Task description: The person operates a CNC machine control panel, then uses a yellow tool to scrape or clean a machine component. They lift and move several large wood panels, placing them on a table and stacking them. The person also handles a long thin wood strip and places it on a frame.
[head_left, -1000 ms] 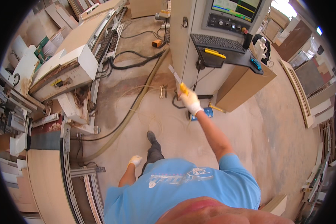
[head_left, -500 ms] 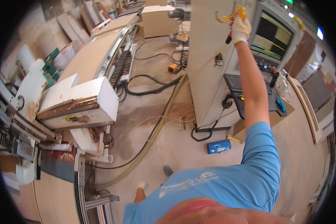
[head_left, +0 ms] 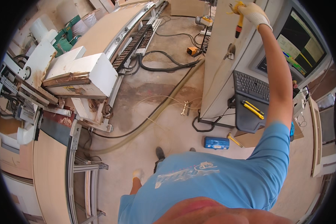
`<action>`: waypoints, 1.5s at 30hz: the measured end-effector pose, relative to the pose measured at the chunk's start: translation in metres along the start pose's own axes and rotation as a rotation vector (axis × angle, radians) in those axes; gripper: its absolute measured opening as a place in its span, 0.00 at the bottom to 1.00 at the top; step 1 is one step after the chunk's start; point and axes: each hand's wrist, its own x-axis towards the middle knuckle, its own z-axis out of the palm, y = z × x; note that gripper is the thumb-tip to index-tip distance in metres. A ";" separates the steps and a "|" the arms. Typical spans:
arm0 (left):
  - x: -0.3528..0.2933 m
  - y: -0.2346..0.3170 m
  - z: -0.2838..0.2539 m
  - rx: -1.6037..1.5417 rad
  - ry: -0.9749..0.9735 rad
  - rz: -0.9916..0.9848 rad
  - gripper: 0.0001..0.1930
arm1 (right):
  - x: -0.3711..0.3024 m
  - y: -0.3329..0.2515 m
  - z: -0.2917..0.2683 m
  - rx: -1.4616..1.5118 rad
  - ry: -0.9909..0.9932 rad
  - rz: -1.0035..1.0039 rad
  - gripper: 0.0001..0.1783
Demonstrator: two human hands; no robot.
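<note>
My right arm stretches up to the tall pale cabinet. At its top, my gloved right hand [head_left: 255, 15] is closed on a yellow air blow gun [head_left: 238, 18], whose lower end is red and black. Part of the gun hides behind the fingers. A thin hose [head_left: 217, 69] runs down the cabinet side below it. My left hand [head_left: 137, 174], also gloved, hangs low beside my body. It is small and blurred, and its fingers cannot be made out.
Right of the cabinet [head_left: 222, 56] are a monitor [head_left: 296, 41] and a keyboard [head_left: 252, 86] with yellow cutters [head_left: 253, 109]. A blue toolbox [head_left: 216, 143], a hammer [head_left: 234, 140] and wrenches [head_left: 184, 107] lie on the floor. Hoses [head_left: 164, 112] cross toward the machine [head_left: 82, 74].
The view has shifted, bringing the keyboard and monitor closer. My right hand stays up at the cabinet with the air blow gun, which now hangs more upright. My left hand remains low.
</note>
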 end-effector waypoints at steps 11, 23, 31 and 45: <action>-0.087 0.165 0.157 0.439 -0.025 0.493 0.21 | -0.247 0.131 -0.108 -0.031 0.113 -0.524 0.13; -0.363 0.390 0.331 0.233 0.469 2.067 0.20 | -0.462 0.457 -0.085 0.254 0.137 0.399 0.17; -0.385 0.407 0.389 0.523 0.830 1.983 0.24 | -0.493 0.466 -0.006 0.203 -0.202 0.304 0.36; -0.371 0.412 0.441 0.474 1.269 1.736 0.31 | -0.488 0.469 0.017 0.209 -0.157 0.198 0.28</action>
